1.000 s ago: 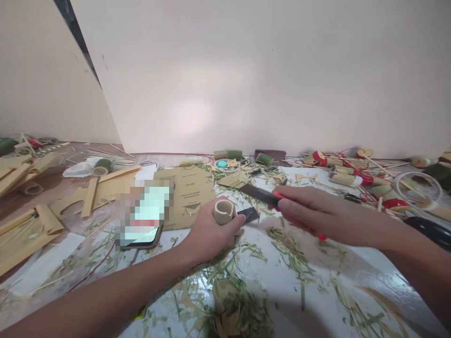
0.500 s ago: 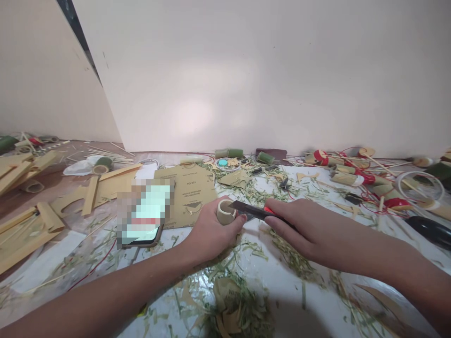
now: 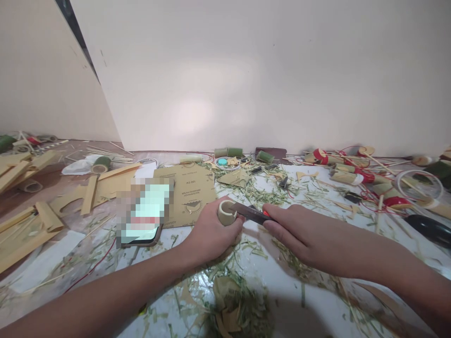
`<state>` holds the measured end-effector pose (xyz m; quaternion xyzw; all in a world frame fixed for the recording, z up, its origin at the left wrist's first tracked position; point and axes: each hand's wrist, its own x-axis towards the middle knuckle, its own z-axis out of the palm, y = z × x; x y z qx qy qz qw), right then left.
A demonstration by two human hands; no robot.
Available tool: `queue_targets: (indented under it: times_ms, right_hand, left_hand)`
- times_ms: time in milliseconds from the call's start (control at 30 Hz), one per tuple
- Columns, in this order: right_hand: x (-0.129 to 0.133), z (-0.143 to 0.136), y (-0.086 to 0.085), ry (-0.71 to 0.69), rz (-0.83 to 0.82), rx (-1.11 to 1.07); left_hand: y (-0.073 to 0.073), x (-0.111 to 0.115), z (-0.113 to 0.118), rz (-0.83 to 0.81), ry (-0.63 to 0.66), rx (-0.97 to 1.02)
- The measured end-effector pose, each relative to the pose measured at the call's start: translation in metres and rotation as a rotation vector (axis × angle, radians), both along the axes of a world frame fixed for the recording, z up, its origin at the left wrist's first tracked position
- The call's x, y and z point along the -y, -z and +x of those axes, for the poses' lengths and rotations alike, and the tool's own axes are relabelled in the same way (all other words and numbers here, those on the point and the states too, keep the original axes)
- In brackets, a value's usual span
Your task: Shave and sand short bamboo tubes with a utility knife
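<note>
A short pale bamboo tube [image 3: 226,217] is wrapped in my left hand [image 3: 215,233], its open end tilted toward me. The rim has a notch on its right side. My right hand [image 3: 294,230] is closed around the dark handle of a utility knife [image 3: 251,214] with a red-orange slider. The blade points left and meets the tube's rim near the notch. Behind my left hand lies a brown sheet of sandpaper [image 3: 192,192] with printing on its back. Crumpled sandpaper pieces [image 3: 227,291] lie below the hands among green bamboo shavings.
Left of the hands is a lit phone [image 3: 150,211], partly blurred out. Bamboo tubes [image 3: 229,152] stand along the white wall. Red-banded bamboo pieces and red cord [image 3: 366,176], a clear tape roll [image 3: 416,185] and a black object [image 3: 430,230] lie right. Folded sandpaper strips [image 3: 49,218] are at left.
My right hand has moved slightly left, bringing the knife blade further over the tube's rim. My left hand still grips the tube in nearly the same place.
</note>
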<state>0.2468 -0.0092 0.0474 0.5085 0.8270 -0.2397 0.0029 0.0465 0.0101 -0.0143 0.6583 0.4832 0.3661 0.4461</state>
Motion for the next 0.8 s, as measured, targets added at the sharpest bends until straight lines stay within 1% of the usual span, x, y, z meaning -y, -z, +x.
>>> queue_targets:
  times_ms: [100, 167, 267, 333, 400, 467, 533, 633, 800]
  right_hand:
    - [-0.003, -0.001, -0.003, 0.011, -0.052, -0.059]
    - [-0.007, 0.000, -0.005, 0.025, -0.110, -0.161]
    - [-0.012, 0.001, -0.008, 0.117, -0.225, -0.367]
    - [-0.011, 0.000, -0.008, 0.174, -0.202, -0.436]
    - [-0.008, -0.003, -0.007, 0.165, -0.111, -0.413]
    - [-0.004, -0.007, -0.002, 0.118, -0.042, -0.351]
    - [-0.001, -0.011, 0.004, 0.084, -0.026, -0.279]
    - [0.001, -0.013, 0.011, 0.105, -0.004, -0.166]
    - [0.000, -0.015, 0.014, 0.084, -0.014, -0.095]
  left_hand:
    - [0.001, 0.000, 0.000, 0.000, -0.015, 0.004]
    - [0.000, -0.001, -0.001, -0.037, -0.027, 0.015]
    - [-0.001, -0.002, -0.003, -0.100, -0.058, 0.037]
    - [-0.002, -0.003, -0.004, -0.133, -0.060, 0.059]
    - [-0.002, -0.003, -0.005, -0.125, -0.036, 0.086]
    - [-0.001, -0.003, -0.005, -0.087, -0.011, 0.107]
    - [-0.001, -0.004, -0.005, -0.063, 0.000, 0.118]
    - [0.000, -0.004, -0.005, -0.065, -0.003, 0.130]
    - [0.003, -0.004, -0.007, -0.028, -0.005, 0.116]
